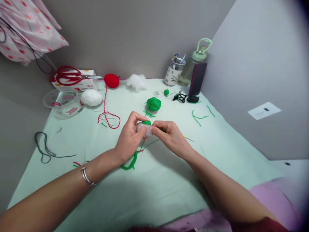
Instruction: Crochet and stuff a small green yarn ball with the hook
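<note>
My left hand (129, 137) is closed around a small green yarn piece (146, 122), which looks crocheted and is partly covered by fingers. A tuft of white stuffing (146, 130) bulges from its near side. My right hand (170, 135) pinches the stuffing's right edge between thumb and fingers. Below my hands lies a green yarn ring-shaped piece (129, 163), partly behind my left wrist, with a thin green strand running up to the right. Beyond my hands sits a green yarn ball (154, 104). A thin metal tool with a yellow part (189, 139) lies right of my right hand.
At the back left, red-handled scissors (70, 76) lie on a box, near plastic containers (69, 108), a white yarn ball (92, 97) and a red one (112, 81). Loose stuffing (136, 82) lies behind. A pen jar (174, 72), bottle (193, 66) and phone (197, 79) stand back right.
</note>
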Demonstrator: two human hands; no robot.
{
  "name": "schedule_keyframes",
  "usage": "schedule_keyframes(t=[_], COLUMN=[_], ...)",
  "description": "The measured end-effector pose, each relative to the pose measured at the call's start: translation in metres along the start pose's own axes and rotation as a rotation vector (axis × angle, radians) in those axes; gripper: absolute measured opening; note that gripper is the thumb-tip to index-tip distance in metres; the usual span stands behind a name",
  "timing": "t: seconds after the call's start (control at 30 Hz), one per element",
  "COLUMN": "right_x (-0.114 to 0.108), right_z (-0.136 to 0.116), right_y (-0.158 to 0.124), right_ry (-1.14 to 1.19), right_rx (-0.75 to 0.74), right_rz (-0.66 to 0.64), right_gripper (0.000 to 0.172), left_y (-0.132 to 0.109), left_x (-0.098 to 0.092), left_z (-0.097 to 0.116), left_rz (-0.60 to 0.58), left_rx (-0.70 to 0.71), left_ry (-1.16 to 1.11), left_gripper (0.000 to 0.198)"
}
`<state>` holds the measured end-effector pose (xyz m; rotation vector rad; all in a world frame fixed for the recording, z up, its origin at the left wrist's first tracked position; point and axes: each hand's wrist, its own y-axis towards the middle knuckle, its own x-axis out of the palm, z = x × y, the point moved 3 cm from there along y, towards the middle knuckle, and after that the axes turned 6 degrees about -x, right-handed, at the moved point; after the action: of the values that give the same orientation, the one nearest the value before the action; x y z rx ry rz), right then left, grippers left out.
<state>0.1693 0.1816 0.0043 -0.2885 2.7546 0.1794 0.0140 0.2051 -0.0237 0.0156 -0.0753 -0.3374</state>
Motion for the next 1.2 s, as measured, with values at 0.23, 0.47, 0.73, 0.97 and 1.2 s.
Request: schedule_keyframes(t=[0.23,0.47,0.73,0.97,1.2], right_x=[-0.006,-0.008,0.001,-0.006,-0.013], right_z=[0.000,-0.016,-0.016,-0.001,-0.013], right_y=[-0.001,-0.005,-0.010,-0.004,-0.005], right_ry=[-0.079,0.005,-0.254,-0.146,-0.062], right_rx=[0.061,-0.024,-0.143,0.007,-0.023], right_rz=[0.121,-0.047,0.011,0.152,-0.029], right_gripper=[0.028,0.023,0.010,0.014,0.026], left_y=[0.000,0.009,0.002,-0.001,0.004], left_x=[0.004,-0.001,0.002,0.005,0.001], left_z=[0.006,0.005,0.004,0.005,0.001], left_rz=[-0.138,-0.116,-0.062,-0.144,-0.159], left_rx=[-0.059,-0.032,-0.253,-0.188,-0.145], left_ry=[-0.129,-0.114,-0.191,-0.276,-0.124], left_gripper=[0.022,0.026,0.021,0.025,0.023])
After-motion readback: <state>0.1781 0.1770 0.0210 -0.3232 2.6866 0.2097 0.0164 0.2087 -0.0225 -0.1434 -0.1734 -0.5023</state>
